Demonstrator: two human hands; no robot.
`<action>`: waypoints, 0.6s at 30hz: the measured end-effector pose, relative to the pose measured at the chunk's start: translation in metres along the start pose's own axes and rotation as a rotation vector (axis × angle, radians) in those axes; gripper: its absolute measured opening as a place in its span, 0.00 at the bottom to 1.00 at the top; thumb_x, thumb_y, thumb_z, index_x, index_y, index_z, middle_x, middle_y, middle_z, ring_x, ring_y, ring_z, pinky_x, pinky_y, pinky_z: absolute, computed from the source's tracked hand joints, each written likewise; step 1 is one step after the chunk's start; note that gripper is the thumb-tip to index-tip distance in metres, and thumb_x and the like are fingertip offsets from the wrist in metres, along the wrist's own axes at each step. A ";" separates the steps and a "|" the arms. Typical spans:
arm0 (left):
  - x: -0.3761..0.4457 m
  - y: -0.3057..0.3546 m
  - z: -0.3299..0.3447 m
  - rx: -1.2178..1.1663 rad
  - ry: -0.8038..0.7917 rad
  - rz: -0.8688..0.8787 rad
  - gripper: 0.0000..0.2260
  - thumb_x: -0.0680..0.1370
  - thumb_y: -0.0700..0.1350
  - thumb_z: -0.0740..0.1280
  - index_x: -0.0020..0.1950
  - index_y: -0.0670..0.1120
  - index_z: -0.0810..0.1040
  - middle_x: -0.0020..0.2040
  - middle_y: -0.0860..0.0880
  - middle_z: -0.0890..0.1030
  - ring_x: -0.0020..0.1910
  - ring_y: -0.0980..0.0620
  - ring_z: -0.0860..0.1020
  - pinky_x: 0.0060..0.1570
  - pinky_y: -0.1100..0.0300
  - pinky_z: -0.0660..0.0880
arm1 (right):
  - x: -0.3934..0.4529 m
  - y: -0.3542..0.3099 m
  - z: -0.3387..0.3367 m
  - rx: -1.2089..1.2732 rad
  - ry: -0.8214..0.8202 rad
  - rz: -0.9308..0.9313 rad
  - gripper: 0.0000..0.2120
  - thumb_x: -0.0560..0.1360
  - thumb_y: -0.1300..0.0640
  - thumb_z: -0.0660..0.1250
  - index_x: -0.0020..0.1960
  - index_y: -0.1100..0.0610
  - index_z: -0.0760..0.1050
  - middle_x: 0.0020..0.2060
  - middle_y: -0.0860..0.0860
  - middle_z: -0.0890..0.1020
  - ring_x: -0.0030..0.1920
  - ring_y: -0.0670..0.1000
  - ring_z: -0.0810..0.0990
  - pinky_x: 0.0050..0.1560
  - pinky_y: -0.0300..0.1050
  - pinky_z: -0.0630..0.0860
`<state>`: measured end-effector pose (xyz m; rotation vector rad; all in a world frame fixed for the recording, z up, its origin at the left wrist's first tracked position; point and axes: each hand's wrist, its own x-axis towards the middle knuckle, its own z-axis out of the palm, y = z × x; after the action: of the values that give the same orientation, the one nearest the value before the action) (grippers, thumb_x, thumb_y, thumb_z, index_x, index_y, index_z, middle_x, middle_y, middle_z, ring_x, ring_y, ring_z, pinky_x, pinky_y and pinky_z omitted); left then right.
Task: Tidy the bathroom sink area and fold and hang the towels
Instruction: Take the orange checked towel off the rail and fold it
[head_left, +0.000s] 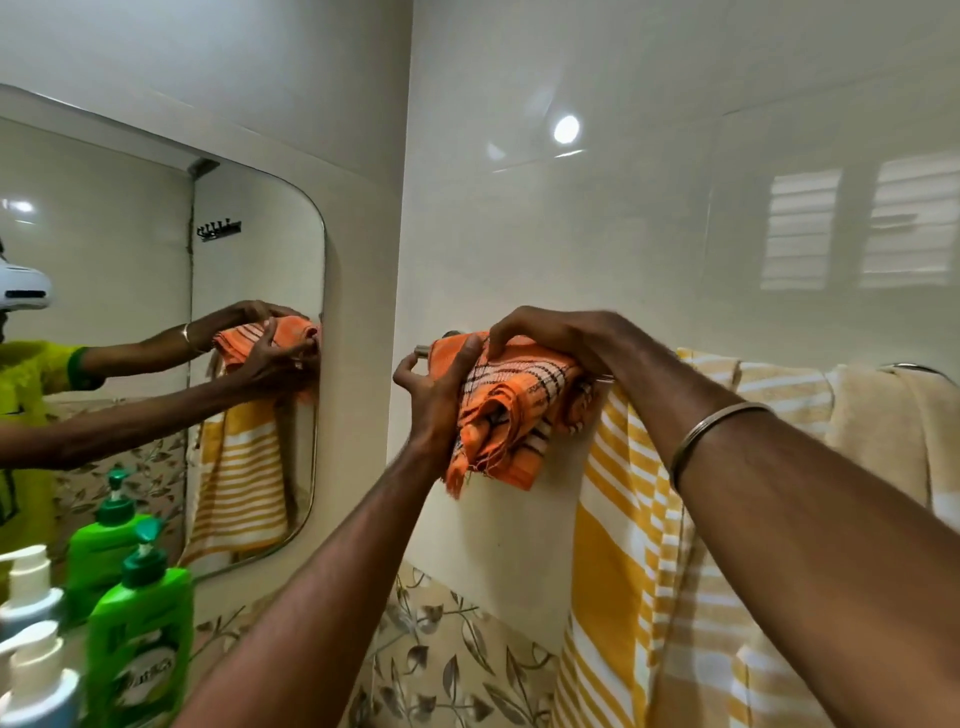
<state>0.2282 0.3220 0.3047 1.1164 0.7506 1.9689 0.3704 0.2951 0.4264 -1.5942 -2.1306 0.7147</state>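
walls: glossy cream tiles (649, 218) | lower centre: leaf-patterned tile band (447, 660) | left: rounded mirror (156, 291) in cream frame | upper right: round lamp glare (566, 129), louvred window reflection (857, 228)

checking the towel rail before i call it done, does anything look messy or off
The orange checked towel sits bunched and crumpled on the rail, frayed edge dangling, while both hands, left hand and right hand, grip it. The yellow striped towel beside it hangs flat.
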 end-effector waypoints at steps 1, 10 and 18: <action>0.002 0.002 -0.005 0.007 -0.028 -0.023 0.36 0.72 0.58 0.74 0.70 0.50 0.57 0.58 0.42 0.77 0.53 0.42 0.83 0.50 0.47 0.82 | 0.000 0.000 0.000 0.005 -0.014 -0.019 0.29 0.68 0.37 0.71 0.55 0.61 0.82 0.44 0.60 0.88 0.42 0.60 0.86 0.46 0.48 0.81; 0.013 0.012 -0.051 0.410 -0.241 -0.217 0.38 0.59 0.71 0.77 0.52 0.40 0.83 0.47 0.41 0.86 0.45 0.37 0.84 0.52 0.47 0.81 | 0.002 0.004 0.008 -0.393 0.173 -0.170 0.42 0.60 0.31 0.77 0.68 0.51 0.74 0.60 0.51 0.82 0.56 0.55 0.82 0.61 0.54 0.78; -0.002 0.013 -0.051 0.479 -0.192 -0.047 0.13 0.77 0.51 0.71 0.47 0.41 0.81 0.35 0.47 0.84 0.28 0.53 0.82 0.24 0.64 0.74 | -0.028 0.024 0.024 -0.793 0.418 -0.306 0.58 0.61 0.28 0.77 0.81 0.44 0.51 0.70 0.55 0.72 0.66 0.59 0.77 0.57 0.52 0.74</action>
<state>0.1791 0.3066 0.2911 1.5244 1.1664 1.6525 0.3827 0.2700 0.3923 -1.4927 -2.3570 -0.5926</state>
